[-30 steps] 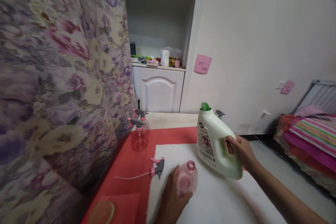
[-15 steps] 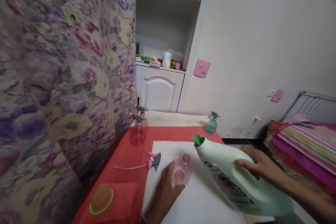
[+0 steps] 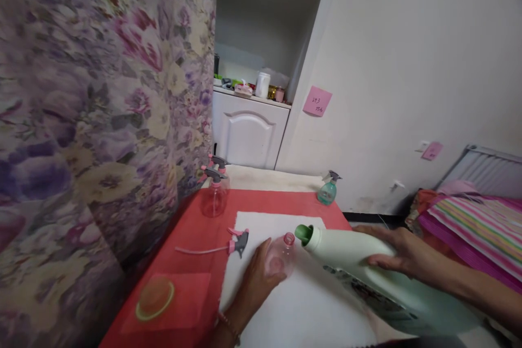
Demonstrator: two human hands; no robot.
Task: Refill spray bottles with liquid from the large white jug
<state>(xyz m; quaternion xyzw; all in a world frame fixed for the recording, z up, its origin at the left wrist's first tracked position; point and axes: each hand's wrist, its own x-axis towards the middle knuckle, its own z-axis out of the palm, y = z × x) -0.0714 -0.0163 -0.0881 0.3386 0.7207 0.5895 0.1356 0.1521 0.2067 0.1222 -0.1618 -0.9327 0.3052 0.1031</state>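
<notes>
My left hand [image 3: 259, 277] is wrapped round a clear pink bottle [image 3: 281, 255] with no top on its neck, over a white cloth [image 3: 302, 304]. In my right hand [image 3: 391, 250] is a large pale green jug [image 3: 346, 250], tilted nearly level. Its green spout [image 3: 303, 233] is just right of the bottle's mouth, apart from it. No liquid stream shows. Left of the cloth's middle, a pink and grey spray head [image 3: 238, 243] lies with its tube stretched leftward over the red table cover [image 3: 191, 228].
Two pink spray bottles stand at the back left, the nearer one [image 3: 214, 201] in front. A green spray bottle [image 3: 327, 191] stands at the back right. A round, green-rimmed item [image 3: 155, 299] lies front left. A flowered curtain [image 3: 101, 147] borders the left side.
The jug has tipped further toward level, and its spout has come down and left, closer to the bottle's mouth. My left hand still holds the bottle. The camera view has shifted slightly.
</notes>
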